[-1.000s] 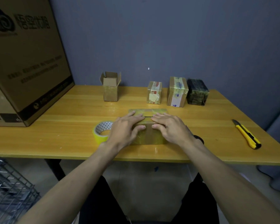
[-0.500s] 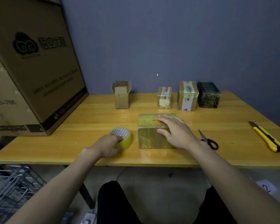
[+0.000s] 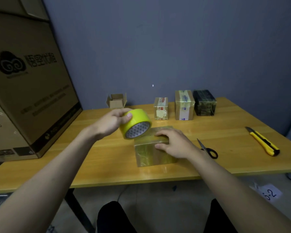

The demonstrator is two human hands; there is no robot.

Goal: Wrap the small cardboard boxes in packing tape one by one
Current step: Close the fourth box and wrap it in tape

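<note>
**Tape roll over the box, ready for another pass**

The box (image 3: pixel 154 147) I am wrapping sits near the front edge of the table (image 3: pixel 225 132), its faces glossy with tape; its long side runs left to right across me. My right hand (image 3: pixel 173 142) lies on its top right part, fingers spread fairly flat over the top and thumb down the near face, pressing it in place; my left hand (image 3: pixel 113 121) grips the yellow tape roll (image 3: pixel 135 124) in the air, thumb and fingers curled round its rim, just above and beside the box's top left corner, the open core tilted toward me. So the roll lies left of the box and the left hand is the one to bring it down; I judge the next strip starts at that corner. I cannot make out any loose tape end, nor whether tape joins roll and box; the far left of the box top is hidden behind the roll. Scissors (image 3: pixel 207 149) lie just right of my right wrist, a yellow knife (image 3: pixel 263 142) further right; four small boxes stand along the back.
</note>
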